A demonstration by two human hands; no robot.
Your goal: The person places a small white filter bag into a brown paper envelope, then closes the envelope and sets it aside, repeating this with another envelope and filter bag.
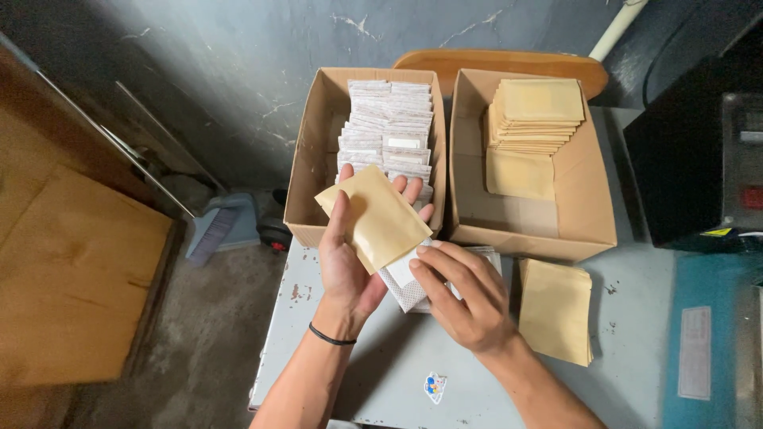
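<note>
Grey metal table (397,357) stands against a cracked dark wall, bearing two cardboard boxes. Above it the left hand (350,254) grips a tan paper envelope (380,222), thumb along one edge, fingers behind. Beneath, the right hand (465,294) rests half-curled on white pouches (405,287), perhaps pinching one. Left box (306,171) holds white pouches, right box (580,191) tan envelopes; an envelope stack (556,310) lies nearby.

A grey metal table (381,373), scuffed and rust-spotted, stands before a dark, cracked wall (238,63). On the left, 1 brown wooden board (71,270) lies on the concrete floor (207,334). A black machine (699,159) stands at the far right.
</note>
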